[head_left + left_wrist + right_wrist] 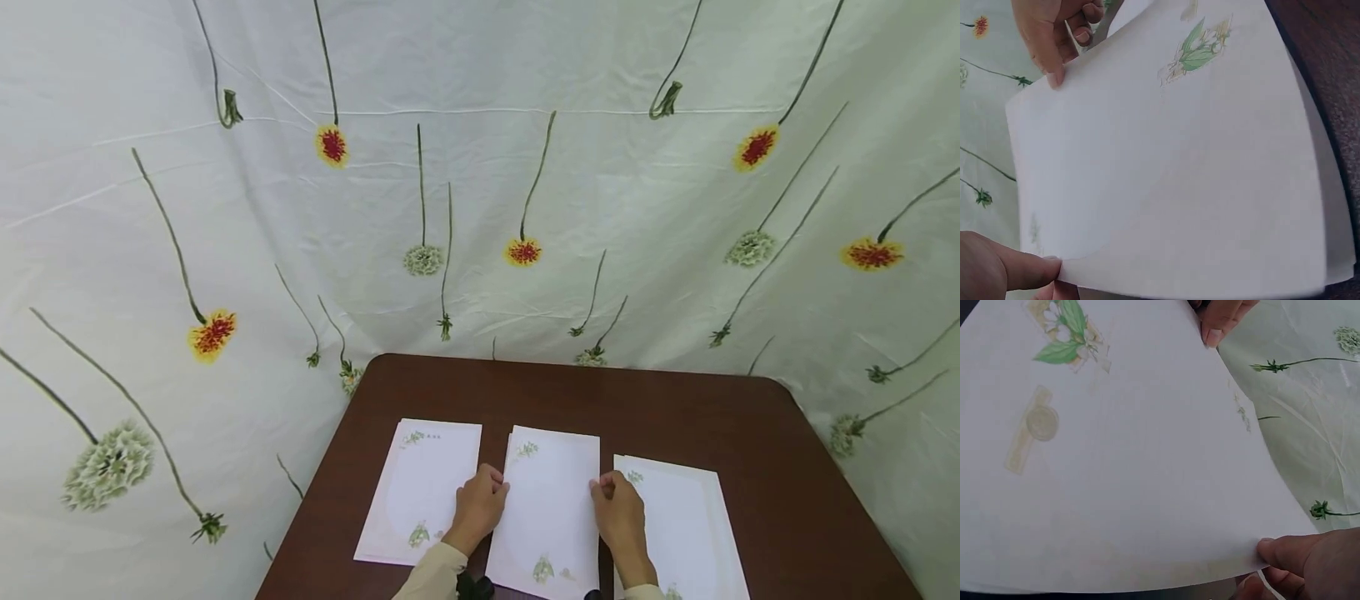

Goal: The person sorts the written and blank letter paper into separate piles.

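Observation:
Between both hands is a white sheet of paper (551, 508) with green floral prints near its top and bottom. My left hand (477, 506) pinches its left edge, thumb on top, as the left wrist view shows with the thumb (1032, 270). On the opposite edge my right hand (621, 518) pinches the sheet, its thumb (1288, 553) on the upper face. In the wrist views the sheet bends and stands raised along its edges. Another sheet's edge shows beneath it in the head view.
Printed sheets (423, 492) lie in a stack on the left of the brown table (570, 387). More similar paper (678, 525) lies at the right, partly under the right forearm. A pale flower-patterned cloth (480, 208) hangs behind the table.

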The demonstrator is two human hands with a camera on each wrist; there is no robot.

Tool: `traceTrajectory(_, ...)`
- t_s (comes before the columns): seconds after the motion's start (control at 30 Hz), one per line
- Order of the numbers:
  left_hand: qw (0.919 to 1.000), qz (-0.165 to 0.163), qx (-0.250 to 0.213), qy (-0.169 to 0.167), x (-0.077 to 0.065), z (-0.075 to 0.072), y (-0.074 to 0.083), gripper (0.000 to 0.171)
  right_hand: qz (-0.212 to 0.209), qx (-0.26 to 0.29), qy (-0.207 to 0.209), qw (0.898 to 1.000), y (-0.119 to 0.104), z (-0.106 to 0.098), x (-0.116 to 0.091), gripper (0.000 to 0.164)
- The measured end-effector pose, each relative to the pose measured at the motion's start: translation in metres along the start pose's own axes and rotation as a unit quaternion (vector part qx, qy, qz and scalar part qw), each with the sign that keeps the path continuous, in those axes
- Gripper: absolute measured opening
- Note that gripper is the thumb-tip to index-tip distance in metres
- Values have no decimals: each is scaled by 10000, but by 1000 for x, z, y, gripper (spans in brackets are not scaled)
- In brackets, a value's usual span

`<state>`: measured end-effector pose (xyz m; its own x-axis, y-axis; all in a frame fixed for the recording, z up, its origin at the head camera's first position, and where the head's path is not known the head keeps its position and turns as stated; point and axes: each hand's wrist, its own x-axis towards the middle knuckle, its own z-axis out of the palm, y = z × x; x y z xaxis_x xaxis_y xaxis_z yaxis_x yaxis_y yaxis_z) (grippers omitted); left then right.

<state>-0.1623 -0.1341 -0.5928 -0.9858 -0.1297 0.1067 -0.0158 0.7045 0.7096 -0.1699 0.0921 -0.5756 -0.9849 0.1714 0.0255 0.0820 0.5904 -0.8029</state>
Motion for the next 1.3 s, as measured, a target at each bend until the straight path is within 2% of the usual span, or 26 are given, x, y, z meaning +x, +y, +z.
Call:
traceTrajectory(0.27, 9975, -26, -503, -491, 2, 8, 18, 14, 126, 120, 232, 9996, 1, -24, 6, 20)
traceTrajectory(0.5, 9944, 90, -642, -836, 4, 25, 43, 19, 170, -65, 585, 9981, 16, -52, 14, 22)
traceTrajectory(0.7, 9901, 278, -768, -1137, 5, 46, 62, 18, 244, -264, 624, 9974, 37, -74, 20, 25)
traceTrajectory(0.93, 9857, 484, -736, -1437, 9, 71, 83, 11, 360, -511, 776, 9950, 60, -96, 24, 26)
traceTrajectory(1.1, 9835, 607, -674, -1568, 9, 84, 96, 17, 533, -645, 807, 9932, 73, -107, 27, 26)
traceTrajectory(1.3, 9827, 548, -349, -1736, 6, 99, 102, 25, 759, -776, 853, 9904, 81, -117, 26, 25)
